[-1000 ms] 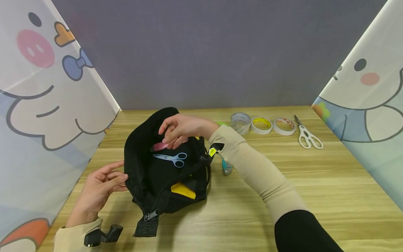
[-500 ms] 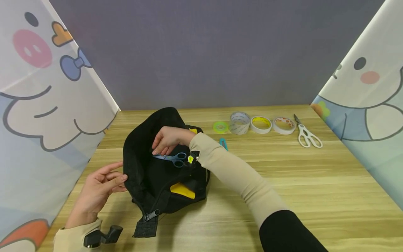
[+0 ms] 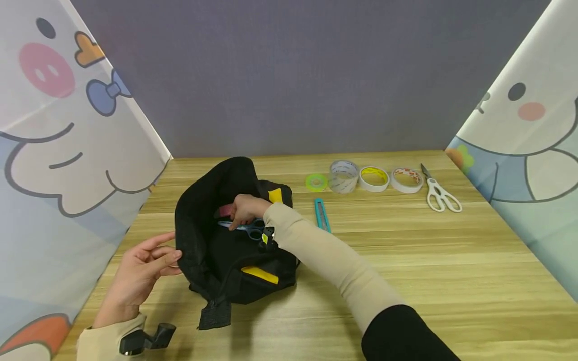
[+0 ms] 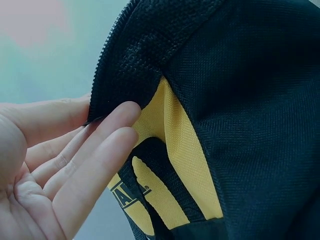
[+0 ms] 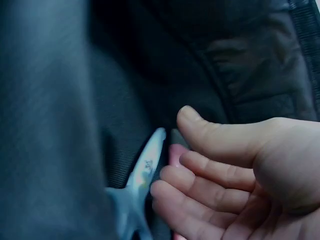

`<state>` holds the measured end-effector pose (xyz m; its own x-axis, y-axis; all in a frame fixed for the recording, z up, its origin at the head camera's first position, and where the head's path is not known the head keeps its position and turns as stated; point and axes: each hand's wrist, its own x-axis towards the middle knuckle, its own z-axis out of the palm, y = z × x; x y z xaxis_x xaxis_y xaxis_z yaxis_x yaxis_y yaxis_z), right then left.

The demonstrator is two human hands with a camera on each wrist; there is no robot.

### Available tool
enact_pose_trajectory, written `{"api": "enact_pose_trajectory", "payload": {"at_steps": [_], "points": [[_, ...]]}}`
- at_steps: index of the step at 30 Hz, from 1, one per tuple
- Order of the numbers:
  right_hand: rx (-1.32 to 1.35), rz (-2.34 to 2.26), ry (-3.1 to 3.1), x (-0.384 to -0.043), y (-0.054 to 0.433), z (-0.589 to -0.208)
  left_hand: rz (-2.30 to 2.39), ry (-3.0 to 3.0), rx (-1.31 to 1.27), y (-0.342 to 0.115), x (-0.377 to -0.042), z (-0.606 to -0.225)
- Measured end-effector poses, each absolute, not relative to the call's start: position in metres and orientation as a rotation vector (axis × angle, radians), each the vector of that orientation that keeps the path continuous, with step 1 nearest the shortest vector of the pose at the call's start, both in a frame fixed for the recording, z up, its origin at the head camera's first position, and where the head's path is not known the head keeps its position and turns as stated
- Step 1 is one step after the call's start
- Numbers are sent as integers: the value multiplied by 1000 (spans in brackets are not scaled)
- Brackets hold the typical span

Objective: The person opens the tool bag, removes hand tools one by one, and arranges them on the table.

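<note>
A black tool bag (image 3: 188,235) with yellow patches stands with its mouth gaping on the table. My left hand (image 3: 146,271) pinches the bag's zippered rim between thumb and fingers; the left wrist view shows this rim (image 4: 135,55) up close. Inside the bag is my right hand (image 3: 248,208), its fingers loosely bent and the thumb apart. Beside its fingertips lie light blue scissors (image 5: 142,175), not gripped. A pink object (image 3: 225,209) lies by the same hand, mostly hidden behind the fingers, so its kind is unclear.
Right of the bag lies a teal utility knife (image 3: 321,213). Along the back sit a green tape roll (image 3: 316,182), a clear tape roll (image 3: 343,178), white tape rolls (image 3: 374,179) and white-handled scissors (image 3: 442,195). A grey panel (image 3: 307,75) rises behind.
My right hand has gone down into the bag, left the pink object and shifted slightly right over the scissors. The bag's front tab has swung a little. My left hand stays put.
</note>
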<state>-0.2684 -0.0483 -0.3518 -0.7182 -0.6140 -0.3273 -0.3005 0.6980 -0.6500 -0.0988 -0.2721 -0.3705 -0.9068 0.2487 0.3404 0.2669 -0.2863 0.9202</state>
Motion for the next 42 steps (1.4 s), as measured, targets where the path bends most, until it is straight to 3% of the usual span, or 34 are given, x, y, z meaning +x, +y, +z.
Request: {"api": "enact_pose_trajectory", "payload": {"at_steps": [17, 33, 42], "points": [[-680, -301, 2710, -276, -60, -380, -2426, -1849, -661, -273, -99, -370], [-704, -507, 2496, -279, -57, -384, -2425, -1841, -677, -275, -100, -371], [-742, -578, 2448, -276, -53, -367, -2441, -1850, -663, -277, -100, -371]]}}
